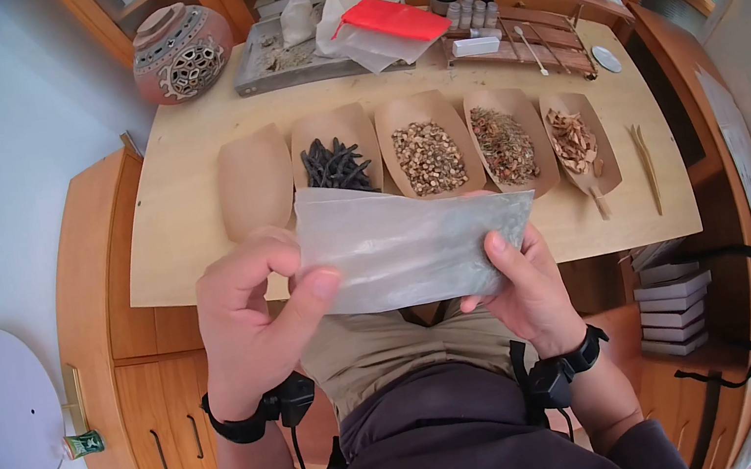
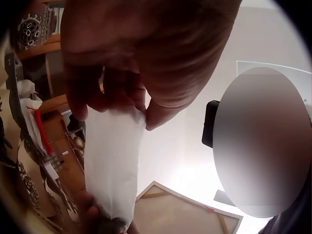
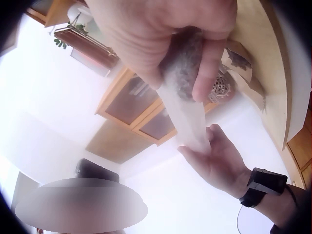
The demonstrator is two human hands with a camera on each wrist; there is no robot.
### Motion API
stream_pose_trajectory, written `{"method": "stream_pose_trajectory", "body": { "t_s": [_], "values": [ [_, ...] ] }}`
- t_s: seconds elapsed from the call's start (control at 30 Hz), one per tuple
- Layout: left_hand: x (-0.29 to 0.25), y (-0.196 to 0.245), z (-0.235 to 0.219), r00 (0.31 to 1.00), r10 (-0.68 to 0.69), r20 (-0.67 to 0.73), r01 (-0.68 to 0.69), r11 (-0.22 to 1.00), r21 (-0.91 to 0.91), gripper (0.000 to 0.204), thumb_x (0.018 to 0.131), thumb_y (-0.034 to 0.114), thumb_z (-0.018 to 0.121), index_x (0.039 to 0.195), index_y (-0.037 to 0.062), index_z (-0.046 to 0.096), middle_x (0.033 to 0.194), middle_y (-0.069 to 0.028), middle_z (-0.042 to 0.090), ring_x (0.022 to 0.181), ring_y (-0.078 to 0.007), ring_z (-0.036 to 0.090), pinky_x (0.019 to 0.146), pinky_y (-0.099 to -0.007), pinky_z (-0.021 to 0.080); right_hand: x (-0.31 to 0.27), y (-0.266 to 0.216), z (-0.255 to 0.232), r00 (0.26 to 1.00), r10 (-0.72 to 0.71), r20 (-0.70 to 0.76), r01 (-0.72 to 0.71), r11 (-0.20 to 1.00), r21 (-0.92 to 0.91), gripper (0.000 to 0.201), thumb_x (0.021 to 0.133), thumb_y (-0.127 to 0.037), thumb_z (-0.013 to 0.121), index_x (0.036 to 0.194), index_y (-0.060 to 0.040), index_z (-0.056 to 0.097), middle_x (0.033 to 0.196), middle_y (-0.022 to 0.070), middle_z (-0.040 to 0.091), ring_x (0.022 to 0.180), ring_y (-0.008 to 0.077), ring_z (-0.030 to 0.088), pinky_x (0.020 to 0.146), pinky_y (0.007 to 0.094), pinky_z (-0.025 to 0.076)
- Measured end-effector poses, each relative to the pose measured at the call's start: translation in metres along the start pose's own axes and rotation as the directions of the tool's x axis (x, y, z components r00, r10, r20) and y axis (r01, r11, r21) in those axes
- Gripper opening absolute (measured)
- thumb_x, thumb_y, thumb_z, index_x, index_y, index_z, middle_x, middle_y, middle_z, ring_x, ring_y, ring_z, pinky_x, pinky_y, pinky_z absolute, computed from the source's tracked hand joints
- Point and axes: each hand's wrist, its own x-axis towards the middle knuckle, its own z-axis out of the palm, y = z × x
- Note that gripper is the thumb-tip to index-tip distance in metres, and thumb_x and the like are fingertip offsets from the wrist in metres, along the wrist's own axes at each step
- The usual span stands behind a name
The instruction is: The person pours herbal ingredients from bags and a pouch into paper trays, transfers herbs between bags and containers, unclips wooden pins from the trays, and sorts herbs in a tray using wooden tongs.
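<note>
Translucent pouch point(image 1: 407, 244) spans your two hands at the near edge of the wooden table point(image 1: 174, 218): your left hand point(image 1: 255, 314) pinches one end between thumb and curled fingers, and your right hand point(image 1: 532, 293) grips the other, where dark contents show through. You have a brown rack point(image 1: 550, 31) at the table's back right, a grey tray point(image 1: 319, 75) at its back, and a patterned pot point(image 1: 181, 53) at its far left corner. Five paper dishes point(image 1: 254, 180) cross the table's middle; counting from its left, the second holds black pieces point(image 1: 339, 163), the third pale chopped bits point(image 1: 428, 158). Toward the table's back lies a red bag point(image 1: 394, 21); slim tweezers point(image 1: 654, 188) lie near its right edge.
</note>
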Motion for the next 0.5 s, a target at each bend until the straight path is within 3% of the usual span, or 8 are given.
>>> {"method": "stream_pose_trajectory", "body": {
  "t_s": [0.13, 0.2, 0.23, 0.3, 0.4, 0.5],
  "values": [
    [-0.001, -0.014, -0.013, 0.983, 0.082, -0.165, -0.089, 0.995, -0.035, 0.022, 0.091, 0.007, 0.073, 0.081, 0.0025, 0.054, 0.073, 0.0005, 0.056, 0.07, -0.009, 0.051, 0.069, -0.0248, 0.043, 0.007, 0.001, -0.003, 0.998, -0.015, -0.063, 0.013, 0.999, -0.039, 0.039, 0.104, -0.02, 0.059, 0.138, -0.0035, 0.049, 0.119, 0.0109, 0.067, 0.097, 0.0197, 0.072, 0.064, 0.0323, 0.066],
    [0.001, -0.028, -0.028, 0.939, -0.044, -0.34, 0.056, 0.998, 0.025, 0.023, 0.093, 0.01, 0.073, 0.083, 0.0026, 0.054, 0.074, 0.001, 0.054, 0.069, -0.0072, 0.05, 0.065, -0.022, 0.042, 0.014, -0.007, 0.005, 0.994, -0.03, -0.105, 0.021, 0.996, -0.083, 0.036, 0.104, -0.022, 0.058, 0.135, -0.0035, 0.051, 0.116, 0.0103, 0.067, 0.094, 0.0189, 0.072, 0.064, 0.0317, 0.066],
    [0.002, -0.042, -0.04, 0.935, -0.046, -0.352, 0.06, 0.998, 0.03, 0.023, 0.093, 0.01, 0.073, 0.083, 0.0026, 0.054, 0.074, 0.001, 0.054, 0.069, -0.0072, 0.05, 0.065, -0.022, 0.042, 0.018, -0.012, 0.01, 0.986, -0.058, -0.156, 0.038, 0.991, -0.129, 0.034, 0.105, -0.024, 0.058, 0.132, -0.0034, 0.053, 0.114, 0.0096, 0.068, 0.092, 0.0181, 0.073, 0.063, 0.0311, 0.066],
    [0.006, -0.083, -0.063, 0.887, -0.086, -0.453, 0.203, 0.956, 0.214, 0.021, 0.094, 0.014, 0.074, 0.087, 0.0033, 0.057, 0.078, 0.0021, 0.052, 0.068, -0.0047, 0.049, 0.061, -0.0203, 0.042, 0.03, -0.022, 0.017, 0.989, -0.056, -0.138, 0.033, 0.986, -0.165, 0.032, 0.105, -0.024, 0.058, 0.128, -0.0039, 0.054, 0.114, 0.0084, 0.067, 0.093, 0.0166, 0.072, 0.064, 0.0308, 0.066],
    [0.007, -0.13, -0.076, 0.824, -0.064, -0.563, 0.26, 0.925, 0.276, 0.019, 0.094, 0.016, 0.074, 0.097, 0.0035, 0.06, 0.085, 0.0023, 0.051, 0.066, -0.0032, 0.048, 0.06, -0.0203, 0.042, 0.053, -0.034, 0.032, 0.992, -0.08, -0.096, 0.049, 0.956, -0.288, 0.034, 0.103, -0.026, 0.061, 0.129, -0.0051, 0.055, 0.117, 0.0054, 0.066, 0.099, 0.0143, 0.069, 0.07, 0.0306, 0.065],
    [-0.001, -0.161, -0.077, 0.774, -0.177, -0.609, 0.312, 0.942, 0.123, 0.023, 0.094, 0.016, 0.074, 0.107, 0.0036, 0.06, 0.09, 0.0023, 0.051, 0.064, -0.003, 0.047, 0.058, -0.0199, 0.042, 0.081, -0.046, 0.05, 0.995, -0.003, -0.097, -0.037, 0.913, -0.406, 0.037, 0.102, -0.027, 0.063, 0.131, -0.0056, 0.055, 0.119, 0.0052, 0.066, 0.1, 0.0142, 0.068, 0.073, 0.0308, 0.064]
  ]
}}
